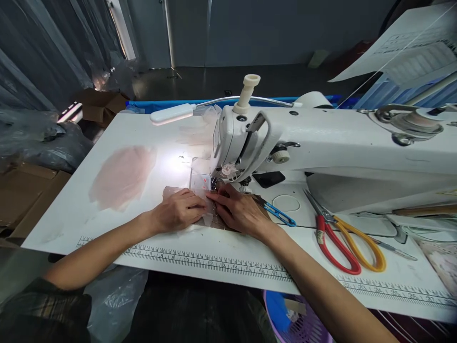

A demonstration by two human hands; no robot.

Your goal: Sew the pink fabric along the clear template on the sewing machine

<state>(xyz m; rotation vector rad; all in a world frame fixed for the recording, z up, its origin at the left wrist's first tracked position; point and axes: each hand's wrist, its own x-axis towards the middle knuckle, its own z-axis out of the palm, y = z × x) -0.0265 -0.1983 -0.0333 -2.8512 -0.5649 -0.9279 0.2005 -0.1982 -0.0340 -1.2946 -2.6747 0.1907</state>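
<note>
A white sewing machine (232,138) stands over the table, its needle and presser foot (214,182) just beyond my hands. Pale sheer fabric (207,216) lies under and between my fingers, partly hidden by them. My left hand (180,209) is closed with its fingertips gripping the fabric, left of the foot. On the other side, my right hand (237,207) holds the fabric close to the foot, index finger pointing left and the other fingers curled. Blue thread snips (280,214) lie beside my right hand.
Scissors with red and yellow handles (342,238) lie under the machine arm at right. A printed ruler (210,264) runs along the table's front edge. Pink sheer fabric (123,176) lies at left. A purple basket (300,324) is below; cardboard boxes (35,195) stand left.
</note>
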